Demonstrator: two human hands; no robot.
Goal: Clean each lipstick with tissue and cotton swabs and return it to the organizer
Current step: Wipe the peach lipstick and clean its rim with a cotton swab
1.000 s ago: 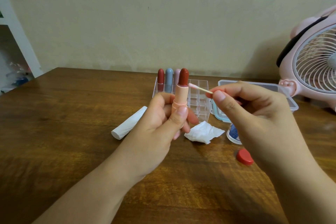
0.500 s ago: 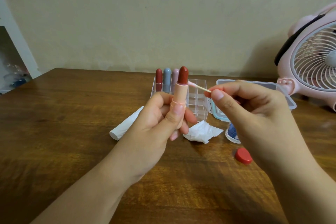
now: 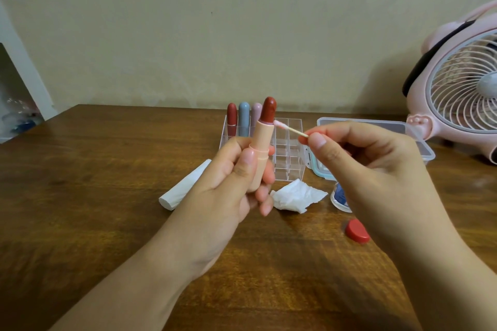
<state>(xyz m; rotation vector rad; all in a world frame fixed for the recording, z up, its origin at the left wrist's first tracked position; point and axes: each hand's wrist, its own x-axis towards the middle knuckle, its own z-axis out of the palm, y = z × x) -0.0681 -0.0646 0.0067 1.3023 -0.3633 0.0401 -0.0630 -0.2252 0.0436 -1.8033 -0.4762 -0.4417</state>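
Note:
My left hand [image 3: 234, 188] grips an uncapped lipstick [image 3: 262, 142] upright, peach tube with a dark red bullet showing on top. My right hand [image 3: 357, 166] pinches a cotton swab [image 3: 289, 129] whose pink-stained tip touches the rim of the tube just below the bullet. Behind them stands a clear acrylic organizer [image 3: 289, 153] with three capped lipsticks [image 3: 243, 118] in its back-left cells. A crumpled white tissue [image 3: 295, 196] lies on the table in front of the organizer.
A rolled white tissue pack [image 3: 185, 185] lies left of the organizer. A red cap [image 3: 356, 232] and a small bottle [image 3: 340, 197] sit by my right wrist. A lidded clear box [image 3: 376, 129] and a pink fan [image 3: 462, 94] stand at the right.
The swab tip has dropped from the side of the red bullet to the tube's rim. Both hands have stayed almost where they were.

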